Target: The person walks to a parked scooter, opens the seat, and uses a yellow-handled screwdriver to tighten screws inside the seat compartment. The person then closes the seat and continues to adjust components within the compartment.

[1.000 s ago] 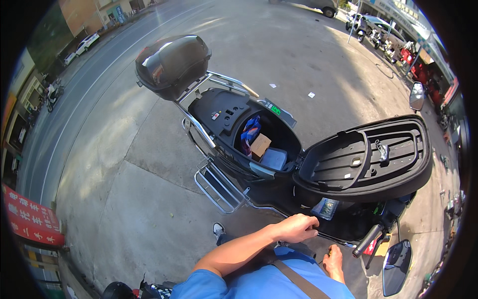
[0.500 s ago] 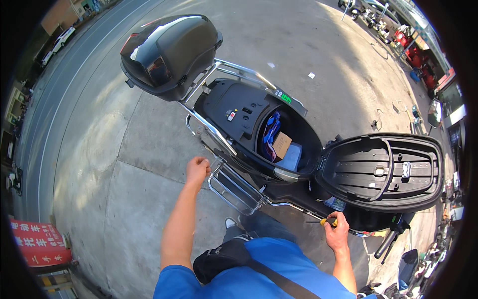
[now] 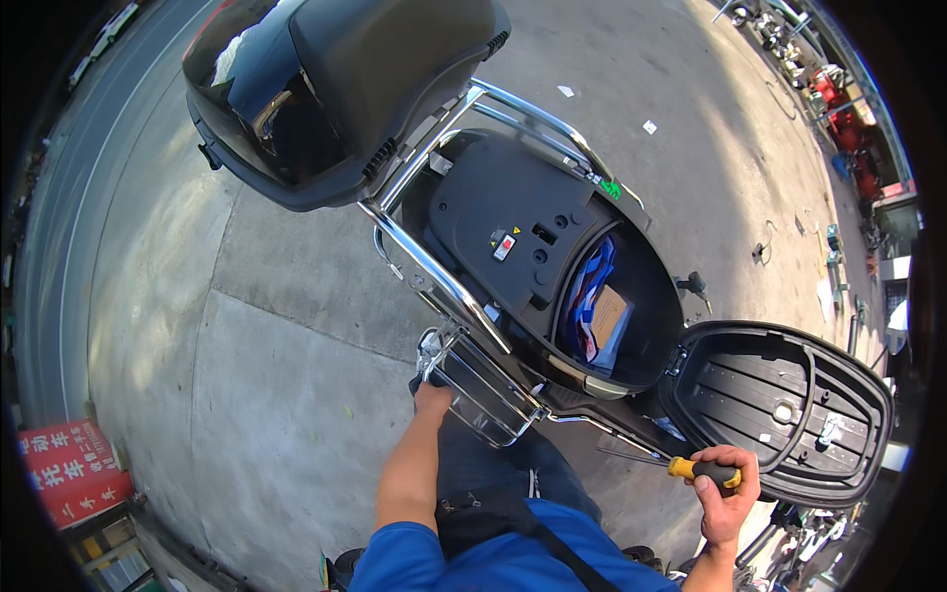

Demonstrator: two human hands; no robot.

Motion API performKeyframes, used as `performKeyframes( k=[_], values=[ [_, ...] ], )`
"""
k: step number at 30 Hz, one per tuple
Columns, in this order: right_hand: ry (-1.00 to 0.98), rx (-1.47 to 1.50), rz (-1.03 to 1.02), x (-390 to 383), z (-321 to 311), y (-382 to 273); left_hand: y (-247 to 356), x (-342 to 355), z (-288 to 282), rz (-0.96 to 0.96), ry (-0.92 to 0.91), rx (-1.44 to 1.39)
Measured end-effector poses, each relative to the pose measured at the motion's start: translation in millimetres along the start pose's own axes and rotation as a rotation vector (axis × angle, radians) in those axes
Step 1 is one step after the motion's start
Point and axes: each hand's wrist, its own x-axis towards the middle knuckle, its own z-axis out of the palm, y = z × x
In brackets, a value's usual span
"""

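In my right hand (image 3: 730, 483) is a screwdriver (image 3: 702, 472) with a yellow and black handle. Its thin shaft points left, near the scooter's chrome side rail. My left hand (image 3: 432, 397) is low by the metal side rack (image 3: 483, 385), against something dark; its fingers are hidden, so I cannot tell whether it holds anything. Before me stands a scooter with its seat (image 3: 789, 414) flipped open to the right, underside up. The open storage bin (image 3: 646, 331) contains a brown cardboard box (image 3: 609, 314) and blue-and-white packaging (image 3: 590, 286).
A large black top box (image 3: 385, 89) is mounted on the chrome rear rack (image 3: 434, 252). Beyond the scooter, paper scraps (image 3: 649, 127) lie on the concrete. A red sign (image 3: 74, 469) stands at the lower left, with a road behind. Parked vehicles line the far right.
My view has come closer to the scooter. My left hand has moved down and right along the side rack. My right hand has raised the screwdriver and shifted right with it.
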Motion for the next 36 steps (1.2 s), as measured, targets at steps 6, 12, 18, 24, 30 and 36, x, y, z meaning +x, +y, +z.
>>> performKeyframes(
  k=[6,12,18,24,30,36],
  values=[
    [-0.019,-0.033,-0.418,103.2,98.0,-93.7,84.4,19.6,-99.4,0.430,0.092,-0.159],
    [-0.236,-0.219,-0.635,213.6,213.1,-112.8,192.3,-80.7,-208.5,0.820,0.247,-0.281],
    [-0.246,-0.289,-0.709,258.0,281.9,-118.4,290.7,-160.3,-235.4,1.716,0.347,0.173],
    [-0.305,-0.332,-0.639,271.9,299.1,-112.5,312.9,-139.3,-185.0,1.508,0.405,0.522],
    [-0.325,-0.352,-0.662,275.7,301.2,-108.4,315.5,-129.5,-174.3,1.511,0.479,0.462],
    [-0.346,-0.348,-0.664,279.2,301.1,-104.2,316.9,-130.3,-172.5,1.483,0.487,0.516]
  ],
)
